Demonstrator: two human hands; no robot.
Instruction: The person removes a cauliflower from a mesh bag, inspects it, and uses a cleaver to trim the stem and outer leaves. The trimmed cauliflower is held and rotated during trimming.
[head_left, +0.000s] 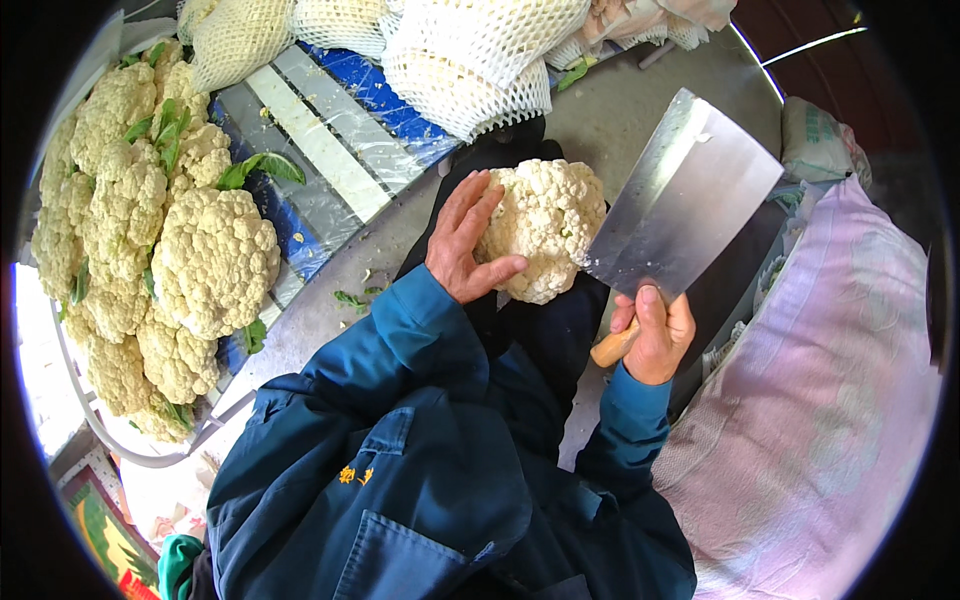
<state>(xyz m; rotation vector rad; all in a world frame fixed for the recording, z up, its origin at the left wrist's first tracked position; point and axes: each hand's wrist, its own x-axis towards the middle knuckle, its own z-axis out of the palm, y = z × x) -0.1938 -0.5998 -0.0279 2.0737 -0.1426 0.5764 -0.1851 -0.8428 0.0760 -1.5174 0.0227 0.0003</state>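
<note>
A cream-white cauliflower (548, 225) sits above my lap. My left hand (468, 240) grips its left side, with the fingers along the top and the thumb across the front. The underside of the head is hidden. My right hand (652, 333) is closed around the wooden handle of a cleaver (690, 190). The broad steel blade is raised to the right of the cauliflower, and its lower left corner is close to or touching the head; I cannot tell which. A small pale scrap clings to the blade.
Several cauliflowers (215, 262) with green leaves are heaped on a striped table (335, 140) at the left. White foam net sleeves (470, 65) lie at the back. A large pinkish woven sack (810, 400) fills the right side, near a smaller sack (815, 140). Leaf scraps litter the floor.
</note>
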